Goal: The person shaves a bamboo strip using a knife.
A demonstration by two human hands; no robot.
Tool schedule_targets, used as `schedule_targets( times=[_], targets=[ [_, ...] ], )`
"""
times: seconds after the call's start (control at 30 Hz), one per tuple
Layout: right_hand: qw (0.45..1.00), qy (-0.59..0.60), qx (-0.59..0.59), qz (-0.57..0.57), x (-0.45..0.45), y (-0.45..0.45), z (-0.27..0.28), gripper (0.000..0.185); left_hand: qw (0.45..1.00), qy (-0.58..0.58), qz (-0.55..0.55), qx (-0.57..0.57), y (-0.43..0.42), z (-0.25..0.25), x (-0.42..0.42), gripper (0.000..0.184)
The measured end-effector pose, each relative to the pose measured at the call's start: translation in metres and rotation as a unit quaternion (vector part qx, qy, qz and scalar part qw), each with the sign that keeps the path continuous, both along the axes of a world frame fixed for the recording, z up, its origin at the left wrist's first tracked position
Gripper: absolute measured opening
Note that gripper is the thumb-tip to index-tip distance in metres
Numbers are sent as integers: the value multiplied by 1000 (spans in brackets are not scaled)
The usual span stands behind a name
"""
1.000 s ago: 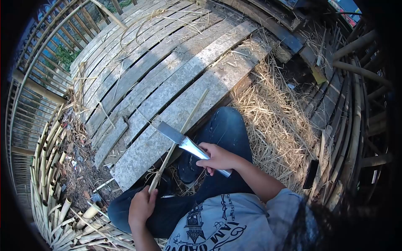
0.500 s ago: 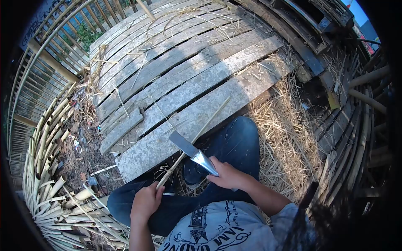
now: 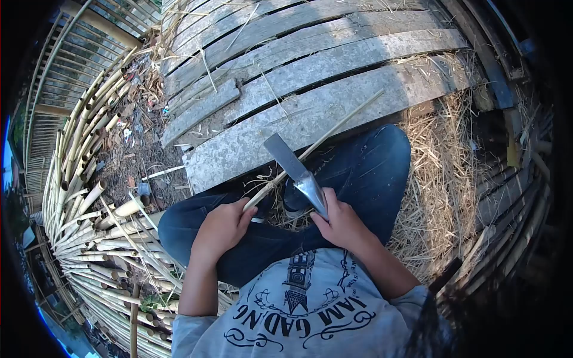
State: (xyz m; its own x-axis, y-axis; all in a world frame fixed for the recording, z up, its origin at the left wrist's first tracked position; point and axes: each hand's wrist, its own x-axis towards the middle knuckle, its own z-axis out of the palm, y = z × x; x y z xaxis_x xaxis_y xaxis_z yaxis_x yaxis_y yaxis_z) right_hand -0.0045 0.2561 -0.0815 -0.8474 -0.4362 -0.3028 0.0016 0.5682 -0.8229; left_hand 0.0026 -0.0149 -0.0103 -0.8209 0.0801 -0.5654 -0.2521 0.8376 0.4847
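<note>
My left hand is closed around the near end of a thin bamboo strip, which slants up and right over my lap to the planks. In my right hand is the shiny metal handle of a broad-bladed knife. The blade points up and left and lies across the strip, just beyond my left hand. Thin shavings curl around the strip near the blade. Whether the edge bites into the strip cannot be made out.
A platform of grey planks spans the front. Bamboo poles are piled at the left and lower left. Straw shavings cover the ground at the right. A bamboo fence stands at the upper left.
The view has tilted down and shifted, so the planks sit higher in it. The blade is now nearer my left hand along the strip. Both hands keep their holds.
</note>
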Motion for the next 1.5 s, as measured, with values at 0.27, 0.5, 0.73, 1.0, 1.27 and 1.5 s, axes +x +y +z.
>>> schedule_targets(
  times=[0.27,0.5,0.73,1.0,1.27,1.5],
  targets=[
    [997,-15,7,-77,14,-10,-7,44,1000,5,-4,1,-3,-2,3,28],
    [984,-74,-36,-160,11,-13,1,39,1000,11,1,2,-4,-6,6,32],
    [985,-95,-58,-132,6,-16,10,38,1000,1,4,-3,-2,-4,5,30],
    [984,-96,-65,-132,11,-15,3,41,1000,1,-2,-11,-3,-6,6,30],
    [983,-123,-85,-104,14,-6,-5,32,1000,9,-6,-10,-3,-8,6,30],
    [987,-137,-78,-23,24,-6,-1,33,1000,24,-11,2,-4,-10,6,30]
  ],
)
